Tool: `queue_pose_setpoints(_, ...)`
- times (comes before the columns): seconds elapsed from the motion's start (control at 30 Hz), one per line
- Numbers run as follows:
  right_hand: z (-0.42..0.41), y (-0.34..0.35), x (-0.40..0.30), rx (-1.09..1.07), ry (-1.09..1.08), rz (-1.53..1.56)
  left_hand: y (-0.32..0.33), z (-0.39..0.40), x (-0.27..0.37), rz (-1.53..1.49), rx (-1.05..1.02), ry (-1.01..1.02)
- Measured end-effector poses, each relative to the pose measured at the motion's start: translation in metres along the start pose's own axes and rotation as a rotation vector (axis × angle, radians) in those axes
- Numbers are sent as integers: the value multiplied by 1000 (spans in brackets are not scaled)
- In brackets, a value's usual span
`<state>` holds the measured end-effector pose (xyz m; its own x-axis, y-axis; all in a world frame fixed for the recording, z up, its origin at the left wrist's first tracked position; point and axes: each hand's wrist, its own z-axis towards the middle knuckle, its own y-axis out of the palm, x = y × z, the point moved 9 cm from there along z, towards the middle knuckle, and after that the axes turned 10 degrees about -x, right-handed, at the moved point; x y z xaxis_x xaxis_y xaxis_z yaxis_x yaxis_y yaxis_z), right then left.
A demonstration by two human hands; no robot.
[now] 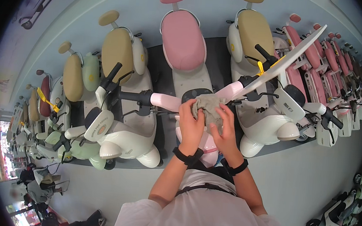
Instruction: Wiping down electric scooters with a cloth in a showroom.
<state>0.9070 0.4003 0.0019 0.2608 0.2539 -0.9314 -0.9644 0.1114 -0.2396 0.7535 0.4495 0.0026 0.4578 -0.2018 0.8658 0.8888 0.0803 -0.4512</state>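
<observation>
A crumpled grey-beige cloth [210, 111] is held between my two hands, above the front of a scooter with a pink seat [184, 41]. My left hand [191, 123] grips the cloth's left side with bent fingers. On its right side, my right hand [227, 129] has its fingers on the cloth. The pink handlebar cover [165, 101] runs out to the left of the cloth, ending in a black grip. The scooter's round dark display is partly hidden behind the cloth and hands. Both wrists wear black bands.
White scooters with tan seats stand close on both sides, one with a front panel [99, 125] at left, another with a panel [289, 103] at right. A long pale curved panel [285, 62] rises at right. More scooters line both sides; people are at lower left.
</observation>
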Motion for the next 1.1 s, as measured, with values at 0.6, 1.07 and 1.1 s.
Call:
queue_pose_setpoints(0.6, 52, 78, 65, -745, 510, -512, 30, 28, -42, 84, -817, 186)
queue_pose_setpoints(1.07, 100, 60, 92, -581, 447, -607, 60, 43, -43, 181, -798, 217)
queue_pose_setpoints(1.1, 109, 67, 89, -581, 354, -667, 56, 45, -44, 174, -802, 213)
